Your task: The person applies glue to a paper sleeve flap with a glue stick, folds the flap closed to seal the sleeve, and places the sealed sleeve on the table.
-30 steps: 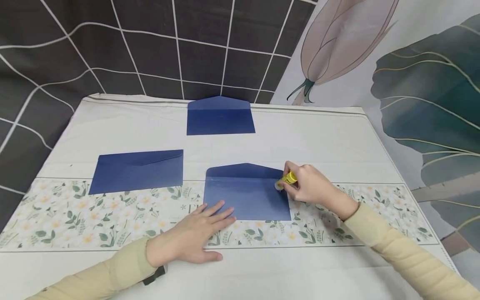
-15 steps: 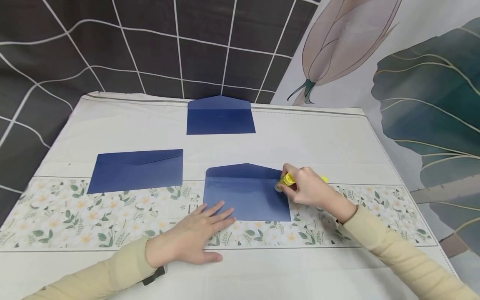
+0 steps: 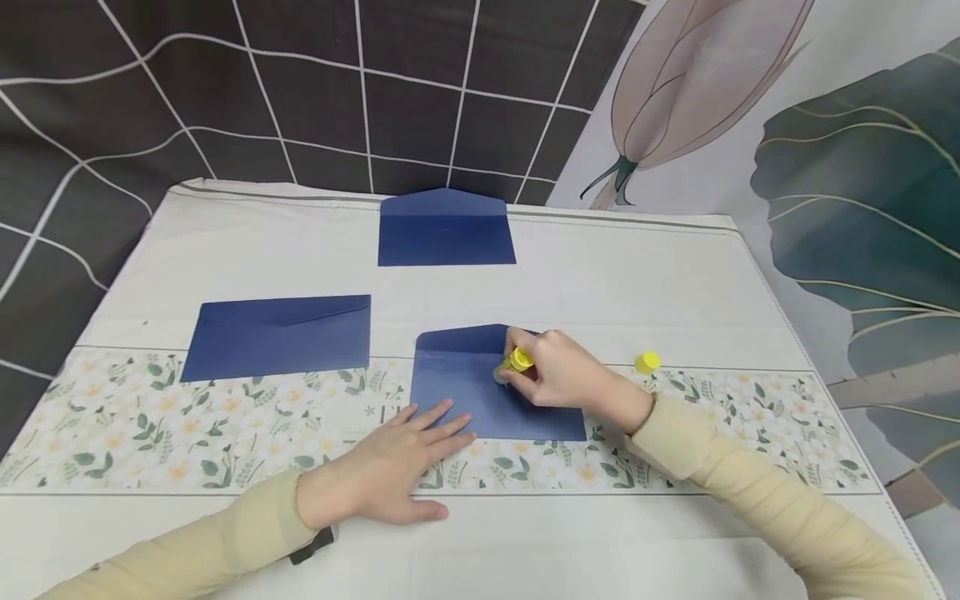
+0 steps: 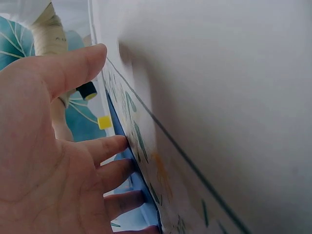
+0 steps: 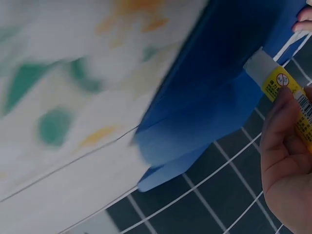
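Observation:
A blue envelope [image 3: 457,383] lies on the table with its flap folded out to the back. My left hand [image 3: 397,467] lies flat, fingers spread, the fingertips resting on the envelope's front left part. In my right hand [image 3: 562,371] I grip a yellow glue stick [image 3: 517,360], tilted, its white end down at the envelope near the flap's fold. The right wrist view shows the glue stick [image 5: 287,83] pinched between thumb and fingers, its tip against the blue paper. A yellow cap [image 3: 647,361] stands on the table right of my right hand.
Another blue envelope [image 3: 277,337], flap folded down, lies to the left. A third envelope [image 3: 446,237] with its flap out lies at the table's back edge. The white tablecloth [image 3: 622,283] has a floral band across it. A dark gridded curtain [image 3: 300,92] hangs behind.
My right hand has moved left along the envelope with the glue stick, from the right edge toward the middle. The yellow cap behind it has come into full view. My left hand stays put.

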Motion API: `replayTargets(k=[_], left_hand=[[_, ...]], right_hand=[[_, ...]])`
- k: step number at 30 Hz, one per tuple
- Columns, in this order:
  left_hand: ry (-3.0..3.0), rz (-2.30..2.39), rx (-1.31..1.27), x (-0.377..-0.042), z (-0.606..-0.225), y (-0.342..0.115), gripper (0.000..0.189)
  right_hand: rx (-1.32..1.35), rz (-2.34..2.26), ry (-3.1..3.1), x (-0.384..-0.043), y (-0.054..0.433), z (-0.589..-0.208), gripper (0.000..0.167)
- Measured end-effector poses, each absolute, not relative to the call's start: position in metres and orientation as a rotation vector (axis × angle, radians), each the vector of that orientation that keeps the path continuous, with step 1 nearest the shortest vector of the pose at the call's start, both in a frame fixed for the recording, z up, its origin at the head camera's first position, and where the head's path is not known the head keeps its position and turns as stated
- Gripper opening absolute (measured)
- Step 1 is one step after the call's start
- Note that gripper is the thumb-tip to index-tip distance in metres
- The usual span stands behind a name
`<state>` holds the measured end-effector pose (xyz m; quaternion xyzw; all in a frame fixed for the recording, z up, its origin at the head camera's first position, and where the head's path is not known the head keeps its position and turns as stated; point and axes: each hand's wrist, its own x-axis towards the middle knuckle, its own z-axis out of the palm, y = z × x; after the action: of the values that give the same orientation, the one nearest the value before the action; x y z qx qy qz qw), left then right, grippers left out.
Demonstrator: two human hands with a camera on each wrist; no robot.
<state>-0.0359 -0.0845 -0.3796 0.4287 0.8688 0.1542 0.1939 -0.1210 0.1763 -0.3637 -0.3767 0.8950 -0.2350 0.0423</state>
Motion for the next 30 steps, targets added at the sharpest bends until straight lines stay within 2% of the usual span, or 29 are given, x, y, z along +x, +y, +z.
replayTargets(k=[6, 18, 23, 30], left_hand=[[2.437, 0.428, 1.205, -0.037, -0.379, -0.083, 0.079], [2.442, 0.413, 1.212, -0.038, -0.378, -0.083, 0.076], [2.480, 0.454, 1.192, -0.042, -0.376, -0.077, 0.063], [2.605, 0.515, 1.218, -0.048, -0.376, -0.067, 0.035]], right_hand=[[-1.217, -0.630, 2.781, -0.119, 0.167, -0.365, 0.016], [-1.178, -0.605, 2.780, -0.120, 0.173, -0.364, 0.016], [-1.139, -0.705, 2.738, -0.122, 0.175, -0.365, 0.014], [-0.886, -0.953, 2.602, -0.117, 0.197, -0.369, 0.012]])
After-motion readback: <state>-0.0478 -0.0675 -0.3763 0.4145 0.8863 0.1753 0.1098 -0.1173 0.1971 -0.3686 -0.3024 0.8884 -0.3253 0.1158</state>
